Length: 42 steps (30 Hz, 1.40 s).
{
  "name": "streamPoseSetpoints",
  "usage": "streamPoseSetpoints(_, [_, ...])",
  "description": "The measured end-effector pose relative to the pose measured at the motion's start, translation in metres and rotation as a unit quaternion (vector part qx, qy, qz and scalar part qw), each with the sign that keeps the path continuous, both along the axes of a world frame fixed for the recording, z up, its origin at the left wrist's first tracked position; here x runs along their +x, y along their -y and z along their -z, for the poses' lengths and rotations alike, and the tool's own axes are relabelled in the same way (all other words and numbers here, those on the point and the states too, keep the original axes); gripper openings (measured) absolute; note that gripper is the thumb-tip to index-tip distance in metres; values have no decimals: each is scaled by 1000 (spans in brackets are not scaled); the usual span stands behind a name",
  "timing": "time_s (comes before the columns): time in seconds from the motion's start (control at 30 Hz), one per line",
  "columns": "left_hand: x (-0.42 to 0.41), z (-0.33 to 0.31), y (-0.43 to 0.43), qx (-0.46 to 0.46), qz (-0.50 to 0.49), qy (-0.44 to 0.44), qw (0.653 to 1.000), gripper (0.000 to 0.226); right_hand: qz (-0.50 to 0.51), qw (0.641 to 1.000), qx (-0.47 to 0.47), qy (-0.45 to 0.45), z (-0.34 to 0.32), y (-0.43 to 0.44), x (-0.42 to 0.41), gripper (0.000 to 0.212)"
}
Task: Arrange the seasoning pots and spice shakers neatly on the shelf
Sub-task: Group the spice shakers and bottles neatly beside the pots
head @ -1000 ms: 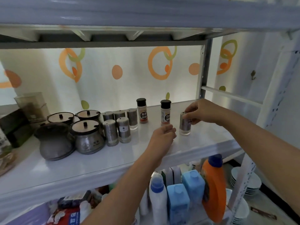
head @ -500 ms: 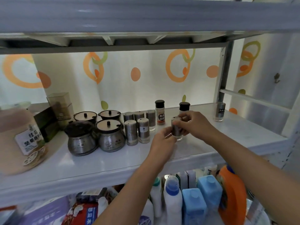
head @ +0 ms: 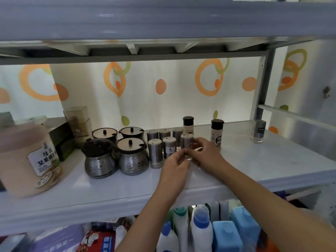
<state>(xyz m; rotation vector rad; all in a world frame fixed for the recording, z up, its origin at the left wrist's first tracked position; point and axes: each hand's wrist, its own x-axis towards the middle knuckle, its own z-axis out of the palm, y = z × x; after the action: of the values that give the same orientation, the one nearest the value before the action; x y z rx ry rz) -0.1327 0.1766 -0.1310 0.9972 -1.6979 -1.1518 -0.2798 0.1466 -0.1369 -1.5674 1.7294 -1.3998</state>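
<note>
On the white shelf stand several steel seasoning pots with lids, and beside them two rows of steel spice shakers. Both hands meet around one steel shaker at the right end of the front row. My right hand grips its lower part from the right; my left hand touches its base from the front. Two black-capped bottles stand behind: one in the back row, one to the right. A lone shaker stands far right.
A large jar with a label stands at the shelf's left, with dark boxes and a clear container behind it. An upper shelf hangs overhead. Detergent bottles fill the shelf below. A metal upright stands at the right.
My right hand carried the steel shaker from the shelf's right side leftward to the end of the front row. My left hand came up to its base. The view shifted left.
</note>
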Motion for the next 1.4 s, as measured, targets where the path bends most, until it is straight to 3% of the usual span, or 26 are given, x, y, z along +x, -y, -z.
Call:
streamPoseSetpoints(0.43, [-2,8,8,25,-47,-58,997,35,-26,999,6,-28,10,5,-7,44])
streamPoseSetpoints(0.7, [9,10,5,18,-107,-24,994,30,-44,998,0,-39,5,-2,-3,38])
streamPoseSetpoints(1.17, [11,12,4,6,-113,1,994,27,-47,997,14,-62,6,-3,-2,41])
streamPoseSetpoints(1.27, [11,10,1,6,-108,5,994,28,-59,998,24,-21,4,-11,-3,49])
streamPoseSetpoints(1.4, [13,7,-5,6,-63,12,998,31,16,998,-59,-19,-21,-23,-14,33])
